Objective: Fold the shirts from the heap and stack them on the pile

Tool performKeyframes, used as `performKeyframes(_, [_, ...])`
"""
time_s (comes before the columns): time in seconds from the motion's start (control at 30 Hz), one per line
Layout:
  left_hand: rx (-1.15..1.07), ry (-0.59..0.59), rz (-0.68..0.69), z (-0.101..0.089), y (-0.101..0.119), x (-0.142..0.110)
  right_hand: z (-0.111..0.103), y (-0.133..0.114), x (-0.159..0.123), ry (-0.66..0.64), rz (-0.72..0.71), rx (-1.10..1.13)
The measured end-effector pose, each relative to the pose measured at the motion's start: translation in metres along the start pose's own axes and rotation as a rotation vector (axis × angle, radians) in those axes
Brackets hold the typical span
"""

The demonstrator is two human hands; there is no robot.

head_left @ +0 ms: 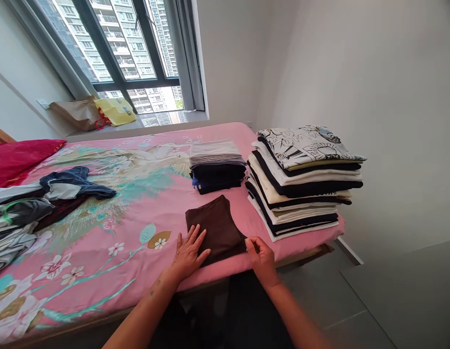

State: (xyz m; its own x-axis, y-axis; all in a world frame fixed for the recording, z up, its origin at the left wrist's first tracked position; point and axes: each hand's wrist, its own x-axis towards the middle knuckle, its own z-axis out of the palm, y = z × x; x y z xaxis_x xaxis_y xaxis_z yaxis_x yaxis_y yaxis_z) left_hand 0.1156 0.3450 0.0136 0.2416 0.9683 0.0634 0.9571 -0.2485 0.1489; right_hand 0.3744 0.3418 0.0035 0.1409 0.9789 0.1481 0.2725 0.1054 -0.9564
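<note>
The open left hand [188,252] pinned a folded dark brown cloth garment [217,232] to the pink bedspread [83,271], steadying it while the right hand [261,259] pinched its edge.

A pink floral bedspread [112,286] covers the bed, with a folded dark brown garment [217,228] under the left hand [188,252] and beside the right hand [261,259]. Beyond the hands sit a short stack of folded clothes [217,167] and a taller stack of folded T-shirts [301,184]; a loose heap of clothes [28,208] and a red pillow [21,160] lie well left
</note>
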Motion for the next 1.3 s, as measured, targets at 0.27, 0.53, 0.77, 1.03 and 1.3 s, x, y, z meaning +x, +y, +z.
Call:
performKeyframes(0.27, [-0.093,0.026,-0.158,-0.028,-0.036,0.071,0.03,-0.016,-0.019,-0.209,0.67,0.442])
performKeyframes(0.53, [-0.247,-0.147,-0.22,-0.048,-0.082,0.128,0.056,-0.024,-0.026,-0.279,0.804,0.567])
performKeyframes(0.77, [-0.612,-0.344,-0.274,-0.053,-0.095,0.137,0.095,-0.04,-0.054,-0.468,0.895,0.648])
performKeyframes(1.03, [-0.798,-0.49,-0.344,-0.056,-0.098,0.134,0.129,-0.052,-0.066,-0.235,0.9,0.599])
performKeyframes(1.3, [-0.761,-0.429,-0.337,-0.056,-0.109,0.127,0.144,-0.057,-0.078,-0.306,0.826,0.526])
